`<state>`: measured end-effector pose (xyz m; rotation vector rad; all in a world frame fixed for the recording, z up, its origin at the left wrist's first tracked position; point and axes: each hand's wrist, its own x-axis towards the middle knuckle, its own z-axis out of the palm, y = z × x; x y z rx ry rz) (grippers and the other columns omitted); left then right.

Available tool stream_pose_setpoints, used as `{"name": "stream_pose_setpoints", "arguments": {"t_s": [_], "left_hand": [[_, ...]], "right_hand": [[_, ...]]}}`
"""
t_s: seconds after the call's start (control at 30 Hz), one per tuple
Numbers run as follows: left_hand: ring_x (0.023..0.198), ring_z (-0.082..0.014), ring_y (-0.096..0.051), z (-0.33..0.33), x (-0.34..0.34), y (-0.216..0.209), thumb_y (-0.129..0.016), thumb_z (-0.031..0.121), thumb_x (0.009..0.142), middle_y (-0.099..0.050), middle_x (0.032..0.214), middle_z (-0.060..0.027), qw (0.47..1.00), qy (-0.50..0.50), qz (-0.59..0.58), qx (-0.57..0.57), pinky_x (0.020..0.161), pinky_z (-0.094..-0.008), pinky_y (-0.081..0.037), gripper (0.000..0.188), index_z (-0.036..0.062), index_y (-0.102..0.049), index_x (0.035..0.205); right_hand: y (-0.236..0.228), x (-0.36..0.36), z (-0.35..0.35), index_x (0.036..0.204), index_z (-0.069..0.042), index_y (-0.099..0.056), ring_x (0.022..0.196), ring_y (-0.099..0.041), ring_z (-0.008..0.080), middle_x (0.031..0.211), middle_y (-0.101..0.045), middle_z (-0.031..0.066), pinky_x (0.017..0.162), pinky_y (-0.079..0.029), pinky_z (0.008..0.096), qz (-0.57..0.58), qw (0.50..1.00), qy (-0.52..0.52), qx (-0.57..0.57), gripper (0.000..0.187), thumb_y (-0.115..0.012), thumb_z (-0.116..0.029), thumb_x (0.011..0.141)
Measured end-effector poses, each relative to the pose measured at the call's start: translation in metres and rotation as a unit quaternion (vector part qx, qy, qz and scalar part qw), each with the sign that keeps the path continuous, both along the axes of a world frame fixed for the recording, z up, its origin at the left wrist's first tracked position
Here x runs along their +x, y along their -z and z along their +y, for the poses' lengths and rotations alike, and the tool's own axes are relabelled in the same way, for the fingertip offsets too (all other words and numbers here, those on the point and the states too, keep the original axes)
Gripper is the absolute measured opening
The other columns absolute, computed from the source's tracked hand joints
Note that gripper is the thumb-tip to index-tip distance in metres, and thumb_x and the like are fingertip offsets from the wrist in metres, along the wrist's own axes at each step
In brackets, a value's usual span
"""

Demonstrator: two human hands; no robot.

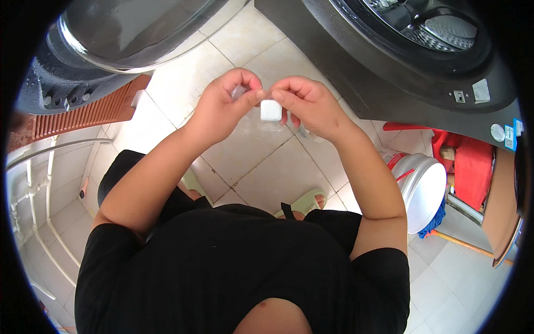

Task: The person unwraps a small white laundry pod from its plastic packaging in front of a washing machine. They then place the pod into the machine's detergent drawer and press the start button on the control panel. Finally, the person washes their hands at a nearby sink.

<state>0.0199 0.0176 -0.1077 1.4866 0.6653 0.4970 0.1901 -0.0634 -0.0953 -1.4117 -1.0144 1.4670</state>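
Between my hands, over the tiled floor, hangs a small white block-shaped tablet [271, 110] in what looks like a clear plastic wrapper [271, 127]. My left hand [228, 103] pinches the wrapper at its upper left, thumb against forefinger, with some clear film showing in the curled fingers. From the other side my right hand [306, 106] grips the wrapper's upper right edge with thumb and forefinger. More clear film shows below the right hand's fingers. The fingertips of both hands nearly meet just above the tablet.
A dark front-loading washing machine [334, 72] stands ahead right, its round door [144, 28] swung out left. A brown ribbed washboard [89, 108] and white pipes [50, 183] are at left. A white bucket [428, 192], a red dustpan-like item [473, 167] and a blue mop head [434, 221] are at right.
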Motion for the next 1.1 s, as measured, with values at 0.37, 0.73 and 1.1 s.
{"name": "stream_pose_setpoints", "arguments": {"t_s": [0.37, 0.73, 1.1], "left_hand": [[0.070, -0.0073, -0.050, -0.002, 0.002, -0.006, -0.062, 0.019, 0.081, -0.059, 0.079, -0.0016, 0.983, -0.076, 0.007, -0.168, 0.062, -0.0214, -0.039, 0.019, 0.0037, -0.061, 0.092], [0.070, -0.0069, -0.049, 0.006, -0.002, -0.019, -0.059, 0.014, 0.083, -0.058, 0.076, -0.0006, 0.998, -0.064, -0.015, -0.015, 0.064, -0.0215, -0.041, 0.013, 0.0020, -0.062, 0.086], [0.073, -0.0072, -0.051, 0.002, -0.003, -0.034, -0.059, 0.009, 0.083, -0.058, 0.080, -0.0016, 0.998, -0.006, 0.028, 0.064, 0.065, -0.0207, -0.042, 0.009, 0.0009, -0.061, 0.086]], "right_hand": [[-0.001, -0.018, 0.001, 0.092, -0.002, -0.052, 0.068, -0.058, 0.0113, 0.083, -0.061, 0.0079, 0.053, -0.044, 0.0217, 0.016, 0.974, 0.222, 0.045, 0.015, -0.050, -0.016, 0.087], [-0.018, -0.009, 0.002, 0.089, -0.002, -0.055, 0.066, -0.051, 0.0066, 0.076, -0.057, 0.0009, 0.059, -0.042, 0.0202, -0.044, 0.992, 0.091, 0.073, 0.014, -0.056, -0.015, 0.084], [-0.027, -0.007, -0.002, 0.085, -0.002, -0.056, 0.062, -0.050, 0.0054, 0.072, -0.057, 0.0005, 0.055, -0.041, 0.0189, -0.024, 0.998, 0.032, 0.052, 0.011, -0.055, -0.013, 0.085]]}}
